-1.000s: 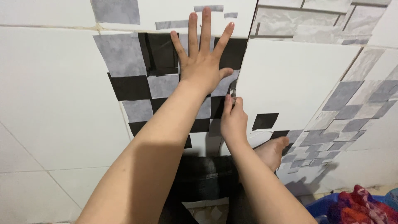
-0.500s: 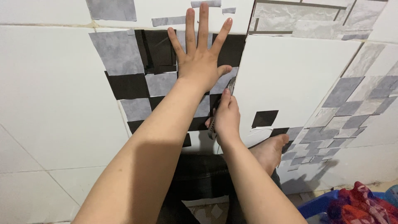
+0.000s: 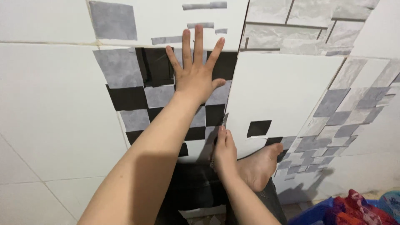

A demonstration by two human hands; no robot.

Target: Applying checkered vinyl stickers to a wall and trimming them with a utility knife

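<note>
Two bare arms reach out from us over a floor of pale sheets. Nearest, at the lower right corner, lies a heap of red cloth [image 3: 354, 208] against a blue bag [image 3: 310, 214]. Our dark trousers [image 3: 196, 187] and bare foot [image 3: 260, 166] rest on the floor just beyond. Beside the foot, our right hand [image 3: 224, 150] is clenched around a thin blade [image 3: 225, 121], only its tip showing past the fingers; what kind of tool it is we cannot tell. The tip touches the seam between the checkered sheet [image 3: 154, 98] and the white sheet [image 3: 279, 87] to its right. Farther on, our left hand [image 3: 196, 73] lies flat, fingers spread, grasping nothing, pressing on the checkered sheet's black and grey squares. Beyond it sit grey strips [image 3: 204, 6] and a stone-patterned sheet [image 3: 304, 25].
</note>
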